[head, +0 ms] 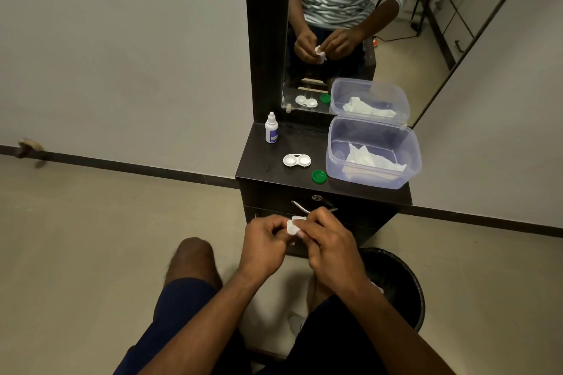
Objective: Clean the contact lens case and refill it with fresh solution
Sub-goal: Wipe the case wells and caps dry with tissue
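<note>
I have both hands, left hand [263, 242] and right hand [327, 248], pinching a white tissue wad [293, 226] above the bin [405, 283]; whatever it wraps could slip in. The lens case [297, 160] sits open on the desk [259, 167].

Crumpled white tissue [293, 226] pinched between my left hand [264, 245] and right hand [330, 248], soft matt paper. Lens case [296, 160] glossy white plastic, green cap [319, 176] smooth plastic. Solution bottle [271, 128] white plastic, glossy label. Tub [332, 167] clear frosted plastic, paper tissue inside. Cabinet top [262, 161] dark matt wood-look. Drawer handle [300, 207] shiny metal. Mirror [396, 24] glossy glass.
</note>
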